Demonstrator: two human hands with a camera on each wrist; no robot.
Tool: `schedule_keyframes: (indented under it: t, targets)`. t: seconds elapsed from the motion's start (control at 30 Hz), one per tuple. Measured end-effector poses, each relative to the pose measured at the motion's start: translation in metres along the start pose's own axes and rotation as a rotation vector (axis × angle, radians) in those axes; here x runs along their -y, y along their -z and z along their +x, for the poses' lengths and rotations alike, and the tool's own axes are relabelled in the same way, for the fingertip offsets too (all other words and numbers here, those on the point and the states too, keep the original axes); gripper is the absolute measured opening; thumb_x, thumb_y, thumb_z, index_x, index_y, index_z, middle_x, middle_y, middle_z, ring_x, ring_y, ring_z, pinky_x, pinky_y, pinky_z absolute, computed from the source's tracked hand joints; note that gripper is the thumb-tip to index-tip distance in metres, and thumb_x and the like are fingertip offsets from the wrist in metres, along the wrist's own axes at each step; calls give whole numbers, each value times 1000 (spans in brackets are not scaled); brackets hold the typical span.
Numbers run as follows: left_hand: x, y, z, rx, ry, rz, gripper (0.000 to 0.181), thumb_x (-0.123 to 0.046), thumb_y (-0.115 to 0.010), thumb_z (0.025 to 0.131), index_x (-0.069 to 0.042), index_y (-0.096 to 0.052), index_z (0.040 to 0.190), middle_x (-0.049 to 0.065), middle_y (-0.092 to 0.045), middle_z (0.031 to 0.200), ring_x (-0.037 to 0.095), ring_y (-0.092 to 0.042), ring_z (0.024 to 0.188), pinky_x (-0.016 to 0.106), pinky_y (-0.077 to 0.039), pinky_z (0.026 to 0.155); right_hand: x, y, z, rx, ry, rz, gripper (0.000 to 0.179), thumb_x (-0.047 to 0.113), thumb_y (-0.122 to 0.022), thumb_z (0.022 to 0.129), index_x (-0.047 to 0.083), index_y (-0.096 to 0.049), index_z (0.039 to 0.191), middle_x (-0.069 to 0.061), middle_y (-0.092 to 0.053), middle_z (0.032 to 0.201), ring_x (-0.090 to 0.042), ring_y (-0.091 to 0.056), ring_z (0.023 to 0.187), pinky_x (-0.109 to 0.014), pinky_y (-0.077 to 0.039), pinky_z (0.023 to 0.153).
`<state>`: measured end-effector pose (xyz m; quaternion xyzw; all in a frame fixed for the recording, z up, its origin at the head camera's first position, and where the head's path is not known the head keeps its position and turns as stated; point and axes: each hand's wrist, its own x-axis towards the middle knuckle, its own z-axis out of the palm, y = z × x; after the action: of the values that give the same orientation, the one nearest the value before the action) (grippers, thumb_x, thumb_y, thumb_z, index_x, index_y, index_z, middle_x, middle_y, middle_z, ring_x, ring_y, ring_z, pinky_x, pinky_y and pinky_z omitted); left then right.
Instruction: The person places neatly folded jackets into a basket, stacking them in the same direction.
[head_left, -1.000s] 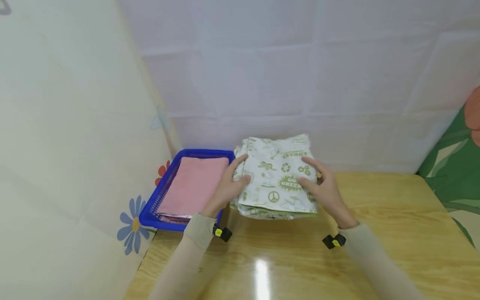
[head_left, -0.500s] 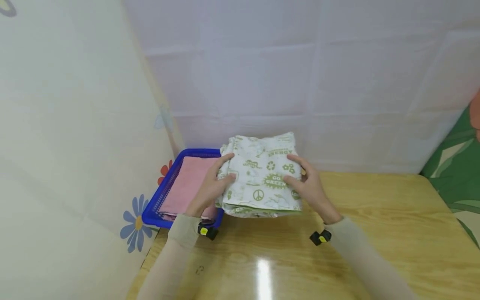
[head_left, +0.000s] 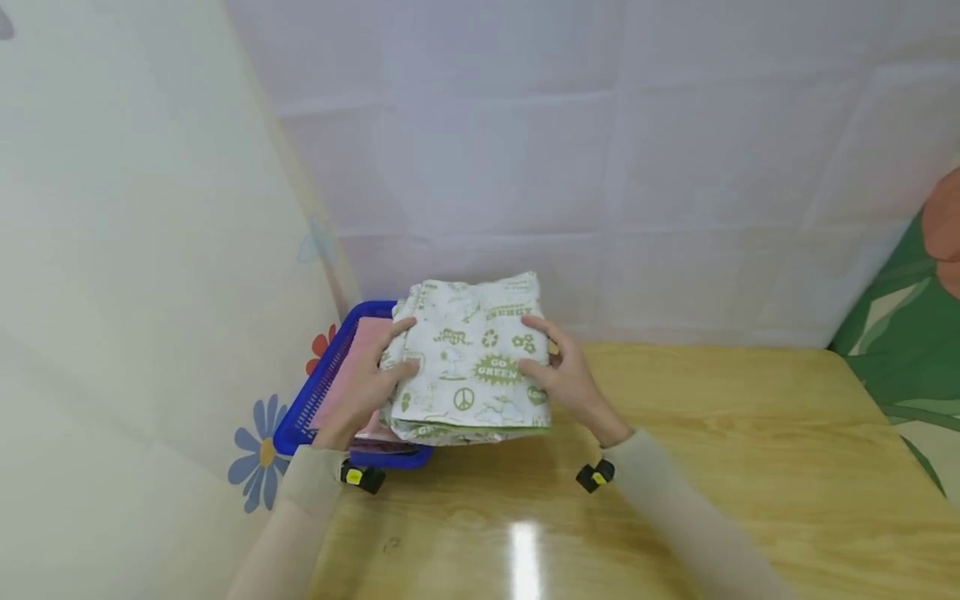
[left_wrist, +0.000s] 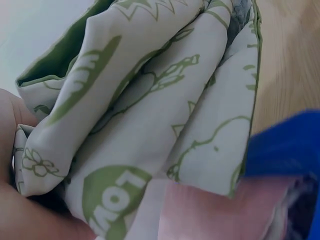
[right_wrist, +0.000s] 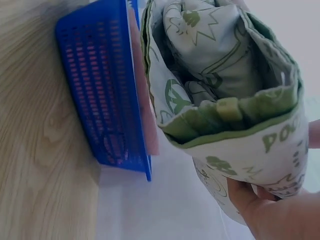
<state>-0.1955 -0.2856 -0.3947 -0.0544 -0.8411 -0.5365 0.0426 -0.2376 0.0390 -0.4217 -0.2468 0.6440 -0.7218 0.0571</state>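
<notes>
Both hands grip a folded white cloth (head_left: 465, 367) with green print, such as a peace sign and the words "GO GREEN". My left hand (head_left: 367, 383) holds its left side, thumb on top, and my right hand (head_left: 566, 375) holds the right side the same way. Loose layers of the cloth (left_wrist: 150, 100) show in the left wrist view, and its green-edged fold (right_wrist: 235, 120) in the right wrist view. The bundle is held above the right part of a blue plastic basket (head_left: 300, 408). Folded pink cloth (head_left: 348, 375) fills the basket, partly hidden by the bundle and left hand.
The basket stands on a wood-grain table (head_left: 712, 433), close to the left wall hanging (head_left: 172, 292) with flowers. Behind the table hangs a pale creased sheet (head_left: 487, 167). A green and orange patterned cloth (head_left: 915, 333) hangs at the right.
Both hands have carried the folded printed cloth leftward, from beside the basket to over its right part. More of the pink cloth is now covered from the head view.
</notes>
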Motion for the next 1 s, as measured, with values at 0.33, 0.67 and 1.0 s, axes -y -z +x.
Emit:
schedule_keyframes:
  t: [0.33,0.67,1.0]
  targets:
    - [12,47,-13,-33,10,-57,69,-15,-68,105,-27,-39,167,16,-26,174,8,-65,105,22,-59,79,-3,-45,20,55,25,-2,71,3,-63,99,16,-40,165,-13,-38,162,-32,-72,107,-41,-67,78]
    - [5,74,-10,-70,5,-19,70,-13,-69,104,-24,-39,167,19,-29,172,9,-51,121,13,-50,90,-3,-74,32,22,65,31,74,-2,-65,96,13,-41,164,-16,-38,163,-34,-73,105,-40,-67,78]
    - [12,107,-3,-110,29,-27,68,-16,-71,103,-26,-44,165,18,-38,159,3,-67,87,19,-58,71,-2,-106,48,27,15,119,74,-1,-65,98,13,-38,166,-20,-41,159,-35,-71,115,-40,-66,85]
